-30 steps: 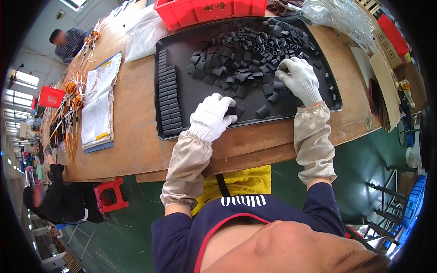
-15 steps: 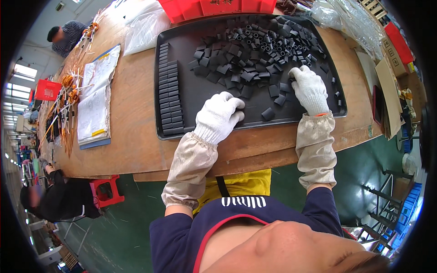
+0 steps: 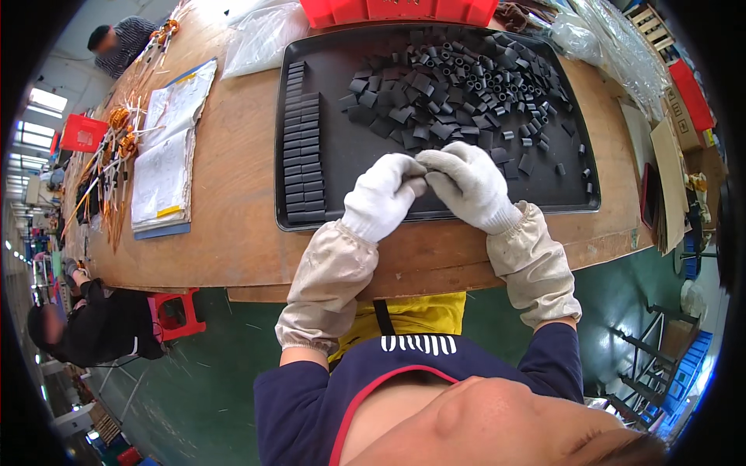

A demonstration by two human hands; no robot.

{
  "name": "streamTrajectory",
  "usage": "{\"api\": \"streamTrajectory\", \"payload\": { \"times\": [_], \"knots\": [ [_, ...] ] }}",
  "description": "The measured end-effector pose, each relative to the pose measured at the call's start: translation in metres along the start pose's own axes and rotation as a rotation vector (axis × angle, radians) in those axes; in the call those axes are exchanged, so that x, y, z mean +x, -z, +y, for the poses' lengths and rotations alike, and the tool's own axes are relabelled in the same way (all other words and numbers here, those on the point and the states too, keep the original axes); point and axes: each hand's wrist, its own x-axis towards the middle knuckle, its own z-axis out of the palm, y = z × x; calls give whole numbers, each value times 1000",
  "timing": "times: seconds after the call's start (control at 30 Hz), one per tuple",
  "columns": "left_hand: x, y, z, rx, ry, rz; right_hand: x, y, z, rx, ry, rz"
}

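Observation:
My left hand (image 3: pixel 381 198) and my right hand (image 3: pixel 470 186), both in white knit gloves, meet fingertip to fingertip above the near part of a black tray (image 3: pixel 365 167). Both are closed in a pinch. Whatever lies between the fingertips is too small and covered to make out. Beyond my hands spreads a loose heap of short black tube pieces (image 3: pixel 443 101), some round and open, others flattened. Along the tray's left side, more black pieces (image 3: pixel 303 155) lie side by side in neat columns. Several stray pieces (image 3: pixel 583 167) rest near the right rim.
A red bin (image 3: pixel 396 9) stands behind the tray. Clear plastic bags (image 3: pixel 268 39) and paper sheets (image 3: pixel 175 147) lie to the left, near wire bundles (image 3: pixel 120 136). Cardboard (image 3: pixel 668 175) stands at the right. One person (image 3: pixel 101 326) sits at the lower left, another (image 3: pixel 124 43) farther off.
My right hand has come left from the heap's near right edge to meet my left hand. My left hand has shifted slightly right. A loose piece that lay between them no longer shows.

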Motion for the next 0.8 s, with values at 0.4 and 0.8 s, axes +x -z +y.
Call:
{"api": "streamTrajectory", "payload": {
  "times": [0.4,0.8],
  "knots": [
    [-4,8,8,-810,155,-44,4,7,4,-16,235,97],
    [-3,10,4,-586,188,-303,0,8,12,-74,188,80]
  ]
}}
